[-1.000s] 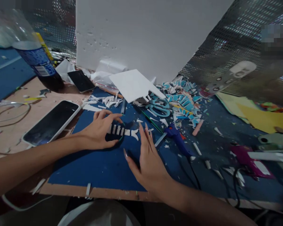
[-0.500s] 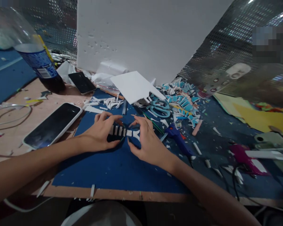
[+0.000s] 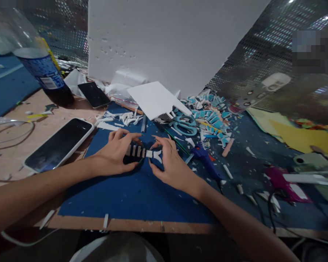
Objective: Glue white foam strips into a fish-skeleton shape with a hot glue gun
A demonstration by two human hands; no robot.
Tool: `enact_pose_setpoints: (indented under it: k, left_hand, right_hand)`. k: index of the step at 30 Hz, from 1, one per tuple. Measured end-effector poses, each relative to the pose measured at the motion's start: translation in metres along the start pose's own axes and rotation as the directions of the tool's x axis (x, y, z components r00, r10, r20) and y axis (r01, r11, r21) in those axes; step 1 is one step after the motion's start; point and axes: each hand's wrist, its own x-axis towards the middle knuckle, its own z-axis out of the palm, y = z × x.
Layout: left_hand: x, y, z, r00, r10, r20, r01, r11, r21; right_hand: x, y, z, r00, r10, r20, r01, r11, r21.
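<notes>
A small black craft piece with white foam strips (image 3: pixel 136 153) lies on the blue mat (image 3: pixel 120 196). My left hand (image 3: pixel 114 154) curls round its left end, thumb below and fingers above it. My right hand (image 3: pixel 171 163) is bent over its right end, where a white forked tail (image 3: pixel 156 155) sticks out; thumb and forefinger sit at either side of that tail, touching it.
A blue glue gun (image 3: pixel 207 162) lies just right of my right hand, teal scissors (image 3: pixel 184 124) and a heap of blue and white foam scraps (image 3: pixel 210 114) behind. Two phones (image 3: pixel 58 143) (image 3: pixel 94 94) and a bottle (image 3: pixel 45 71) stand left. A white foam board (image 3: pixel 164 40) leans at the back.
My right hand came in from the open flat pose near the mat's front and closed its fingers round the white tail. The left hand stayed on the piece.
</notes>
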Motion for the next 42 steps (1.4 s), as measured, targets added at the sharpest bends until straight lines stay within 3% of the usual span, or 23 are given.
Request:
enact_pose_setpoints:
  k: [13,21,42]
  left_hand:
    - [0.000,-0.001,0.000,1.000,-0.007,0.003,0.007,1.000,-0.020]
    - [0.000,0.001,-0.002,1.000,-0.004,0.012,0.005,0.999,-0.032]
    - [0.000,0.000,-0.002,1.000,-0.001,0.016,0.002,1.000,-0.027]
  right_hand:
    - [-0.002,-0.002,-0.005,0.999,0.015,0.030,-0.015,1.000,0.002]
    - [-0.005,-0.003,-0.016,0.999,0.039,0.023,-0.035,0.990,-0.138]
    - [-0.006,0.007,-0.018,0.997,0.030,0.076,-0.020,0.992,-0.125]
